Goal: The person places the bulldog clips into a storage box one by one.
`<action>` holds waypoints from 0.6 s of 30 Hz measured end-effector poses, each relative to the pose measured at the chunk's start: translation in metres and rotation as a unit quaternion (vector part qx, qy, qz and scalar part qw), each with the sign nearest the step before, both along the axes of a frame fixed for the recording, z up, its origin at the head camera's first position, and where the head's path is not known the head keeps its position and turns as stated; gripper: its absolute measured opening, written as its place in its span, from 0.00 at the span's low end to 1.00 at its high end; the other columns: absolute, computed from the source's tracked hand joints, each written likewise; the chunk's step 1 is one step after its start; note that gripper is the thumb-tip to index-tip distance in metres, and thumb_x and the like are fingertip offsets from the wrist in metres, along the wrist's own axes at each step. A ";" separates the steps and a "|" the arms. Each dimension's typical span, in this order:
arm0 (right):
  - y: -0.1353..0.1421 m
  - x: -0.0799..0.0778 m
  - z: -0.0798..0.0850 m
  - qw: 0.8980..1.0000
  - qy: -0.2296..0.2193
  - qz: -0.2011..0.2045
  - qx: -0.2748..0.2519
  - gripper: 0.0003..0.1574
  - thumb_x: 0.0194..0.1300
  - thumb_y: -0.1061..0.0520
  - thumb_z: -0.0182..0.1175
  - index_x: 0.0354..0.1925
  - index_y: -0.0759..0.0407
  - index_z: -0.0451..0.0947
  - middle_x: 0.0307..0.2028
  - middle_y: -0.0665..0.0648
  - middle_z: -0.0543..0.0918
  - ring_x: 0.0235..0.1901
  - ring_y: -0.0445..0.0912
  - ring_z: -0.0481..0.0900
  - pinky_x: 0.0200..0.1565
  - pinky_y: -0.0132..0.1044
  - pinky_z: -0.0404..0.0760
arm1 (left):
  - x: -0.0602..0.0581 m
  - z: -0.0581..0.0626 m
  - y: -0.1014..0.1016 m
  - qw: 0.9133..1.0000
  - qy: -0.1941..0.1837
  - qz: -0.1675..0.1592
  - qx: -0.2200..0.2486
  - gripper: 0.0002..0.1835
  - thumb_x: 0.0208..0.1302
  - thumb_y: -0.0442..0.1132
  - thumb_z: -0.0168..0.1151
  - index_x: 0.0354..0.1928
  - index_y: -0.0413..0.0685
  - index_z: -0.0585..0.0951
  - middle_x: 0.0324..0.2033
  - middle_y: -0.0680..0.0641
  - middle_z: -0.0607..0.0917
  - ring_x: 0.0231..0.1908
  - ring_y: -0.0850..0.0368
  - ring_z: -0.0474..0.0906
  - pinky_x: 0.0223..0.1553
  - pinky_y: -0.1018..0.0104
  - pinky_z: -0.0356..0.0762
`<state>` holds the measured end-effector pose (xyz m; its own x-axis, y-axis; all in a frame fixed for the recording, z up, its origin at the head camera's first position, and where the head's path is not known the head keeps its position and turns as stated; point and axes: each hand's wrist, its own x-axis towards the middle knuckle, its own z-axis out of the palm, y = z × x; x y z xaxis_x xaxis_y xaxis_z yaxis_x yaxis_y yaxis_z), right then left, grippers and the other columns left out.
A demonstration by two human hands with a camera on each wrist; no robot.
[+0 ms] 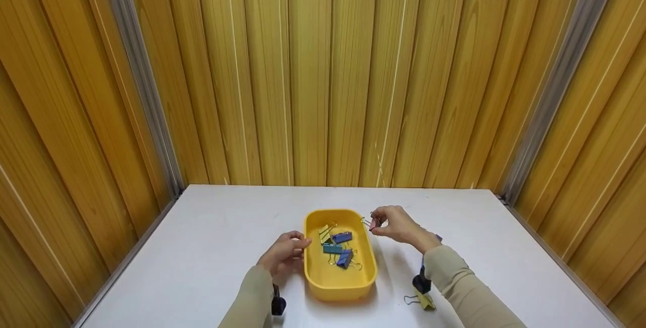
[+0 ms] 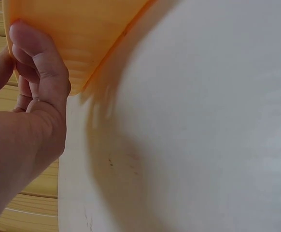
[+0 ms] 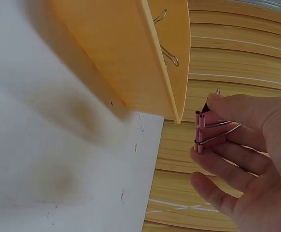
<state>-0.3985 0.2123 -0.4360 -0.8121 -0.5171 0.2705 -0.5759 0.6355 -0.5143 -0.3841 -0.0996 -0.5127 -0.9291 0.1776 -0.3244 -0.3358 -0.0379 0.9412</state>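
A yellow plastic bin (image 1: 343, 292) stands on the white table. My left hand (image 1: 285, 252) grips its left rim, thumb over the edge and fingers against the outer wall (image 2: 77, 53). In my right hand (image 1: 398, 224), a pink binder clip (image 3: 213, 135) is pinched between thumb and fingers, just outside the bin's right rim near the far corner. Inside the bin lie a yellow-striped clip (image 1: 324, 234), a teal clip (image 1: 332, 249), a purple-blue clip (image 1: 342, 237) and a blue clip (image 1: 345, 259).
On the table a yellow binder clip (image 1: 425, 301) lies right of the bin, near the right forearm. A small blue thing (image 1: 438, 237) is mostly hidden behind the right wrist. Wood-patterned walls (image 1: 313, 75) enclose the table's back and sides.
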 end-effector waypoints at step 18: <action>-0.040 -0.001 -0.005 1.000 -0.013 -0.014 0.016 0.10 0.54 0.64 0.69 0.36 0.65 0.80 0.30 0.56 0.83 0.32 0.46 0.77 0.35 0.31 0.74 | 0.000 0.004 0.005 1.000 0.007 -0.008 -0.021 0.16 0.62 0.42 0.65 0.46 0.45 0.70 0.45 0.40 0.81 0.37 0.53 0.80 0.35 0.67 0.81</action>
